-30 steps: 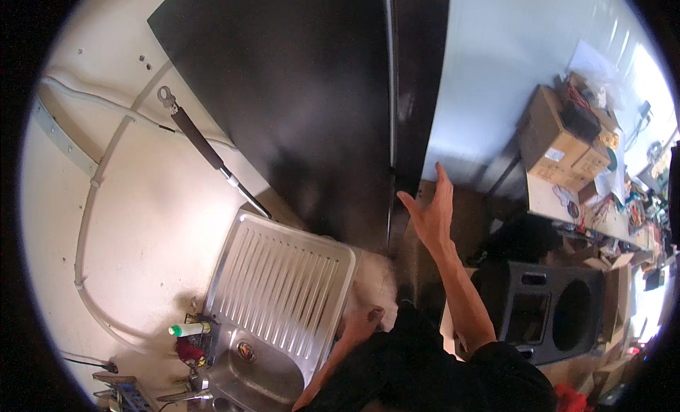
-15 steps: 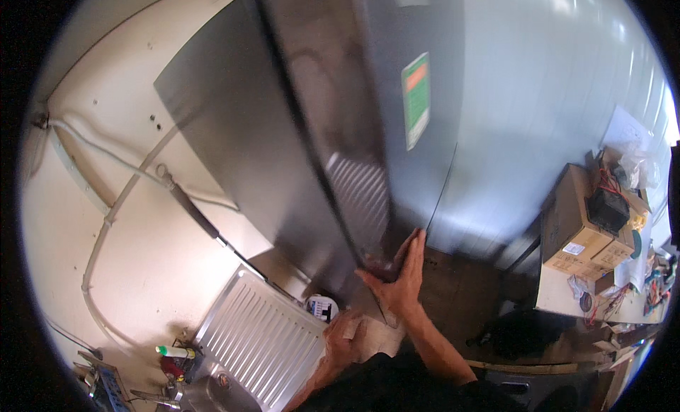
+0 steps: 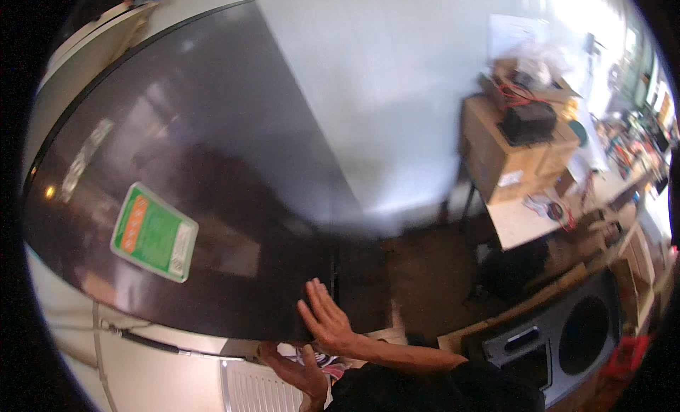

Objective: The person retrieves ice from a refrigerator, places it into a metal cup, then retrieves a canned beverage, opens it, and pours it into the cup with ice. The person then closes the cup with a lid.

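Observation:
A large dark glossy panel (image 3: 234,171), seemingly the front of a tall appliance, fills the left half of the view. A green and orange label (image 3: 155,231) is stuck on it. My right hand (image 3: 327,320) lies against the panel near its lower corner, palm down with the fingers stretched out. Below the panel's lower edge, my left hand (image 3: 296,373) is open with its thumb standing up. Its fingertips come close to that edge; whether they bear on it I cannot tell. Something pinkish and white, too unclear to name, shows beside the left hand.
At the lower left is a ribbed metal drainboard (image 3: 258,387), with a grey hose (image 3: 145,341) beside it. On the right, a cardboard box (image 3: 517,153) holding cables stands on a white table (image 3: 520,224). A black speaker cabinet (image 3: 552,341) lies at the lower right.
The panel has turned so its glossy labelled face spreads toward me. My right hand has gone from gripping its edge to lying flat on it. My view has swung to the right.

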### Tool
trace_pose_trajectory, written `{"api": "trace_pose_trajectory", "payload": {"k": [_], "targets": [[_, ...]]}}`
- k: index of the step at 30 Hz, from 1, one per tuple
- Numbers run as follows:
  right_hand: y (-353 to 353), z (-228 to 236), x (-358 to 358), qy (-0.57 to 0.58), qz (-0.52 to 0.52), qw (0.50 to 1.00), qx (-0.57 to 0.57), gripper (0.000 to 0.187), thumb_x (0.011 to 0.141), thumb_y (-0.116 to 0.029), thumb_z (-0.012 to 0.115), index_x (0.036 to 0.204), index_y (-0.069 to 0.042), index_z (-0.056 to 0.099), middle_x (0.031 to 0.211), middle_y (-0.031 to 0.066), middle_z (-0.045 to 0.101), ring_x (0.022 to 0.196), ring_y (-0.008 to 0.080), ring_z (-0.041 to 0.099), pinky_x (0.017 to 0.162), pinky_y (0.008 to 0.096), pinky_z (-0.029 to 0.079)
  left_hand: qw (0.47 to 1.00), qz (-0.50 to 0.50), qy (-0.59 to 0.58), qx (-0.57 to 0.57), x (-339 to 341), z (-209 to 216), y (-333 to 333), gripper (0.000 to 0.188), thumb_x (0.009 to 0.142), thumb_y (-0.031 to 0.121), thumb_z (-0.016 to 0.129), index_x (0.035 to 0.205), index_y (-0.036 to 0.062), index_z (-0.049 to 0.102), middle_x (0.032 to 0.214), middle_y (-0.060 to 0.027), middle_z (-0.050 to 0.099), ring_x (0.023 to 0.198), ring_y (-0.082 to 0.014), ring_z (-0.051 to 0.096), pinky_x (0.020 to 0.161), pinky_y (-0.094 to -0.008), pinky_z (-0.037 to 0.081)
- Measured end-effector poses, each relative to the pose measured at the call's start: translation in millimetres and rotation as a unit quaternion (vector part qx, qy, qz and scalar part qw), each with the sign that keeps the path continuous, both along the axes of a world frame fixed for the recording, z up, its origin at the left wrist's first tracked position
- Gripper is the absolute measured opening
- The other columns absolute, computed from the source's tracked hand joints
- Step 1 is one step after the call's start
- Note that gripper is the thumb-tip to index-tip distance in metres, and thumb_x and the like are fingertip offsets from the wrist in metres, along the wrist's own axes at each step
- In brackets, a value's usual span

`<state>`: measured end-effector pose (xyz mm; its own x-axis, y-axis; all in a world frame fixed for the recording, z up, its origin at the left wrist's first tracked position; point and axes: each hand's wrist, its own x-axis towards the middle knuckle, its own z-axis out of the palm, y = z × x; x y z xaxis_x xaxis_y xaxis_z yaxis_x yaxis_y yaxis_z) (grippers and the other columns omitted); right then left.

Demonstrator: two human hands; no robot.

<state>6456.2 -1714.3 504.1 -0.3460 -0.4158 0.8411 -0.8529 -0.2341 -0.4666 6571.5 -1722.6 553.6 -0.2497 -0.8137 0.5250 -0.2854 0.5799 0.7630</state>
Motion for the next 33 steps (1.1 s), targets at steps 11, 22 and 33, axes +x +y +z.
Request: {"api": "trace_pose_trajectory", "payload": {"k": [11, 22, 33], "targets": [[8, 5, -3, -0.033, 0.013, 0.998, 0.05, 0.087, 0.078, -0.035, 0.074, 0.146, 0.003, 0.034, 0.152, 0.0378, 0.021, 0.143, 0.0513, 0.023, 0.116, 0.052, 0.029, 0.999, -0.012, -0.032, -0.032, -4, -22, -5, 0.116, 0.074, 0.071, 0.068, 0.147, -0.0049, 0.02, 0.14, -0.0222, 0.035, 0.127, -0.0359, 0.041, 0.106, -0.0511, 0.035], [84, 14, -57, -0.055, 0.022, 0.996, 0.069, 0.104, 0.071, -0.042, 0.084, 0.149, 0.001, 0.03, 0.155, 0.0303, 0.024, 0.144, 0.0425, 0.027, 0.117, 0.0431, 0.03, 0.967, -0.23, -0.012, -0.112, -26, -49, 20, 0.112, 0.073, 0.059, 0.074, 0.151, -0.0001, 0.021, 0.141, -0.0265, 0.034, 0.124, -0.0385, 0.044, 0.1, -0.0501, 0.039], [165, -40, -84, -0.249, -0.191, 0.946, -0.081, 0.062, 0.065, -0.004, 0.071, 0.12, 0.004, 0.044, 0.116, 0.0127, 0.051, 0.104, 0.0205, 0.051, 0.093, 0.0339, 0.043, 0.871, -0.473, -0.01, -0.132, -51, 2, 54, 0.062, 0.084, 0.013, 0.074, 0.138, -0.0015, 0.048, 0.133, -0.0221, 0.046, 0.116, -0.0347, 0.055, 0.097, -0.0442, 0.048]]}}
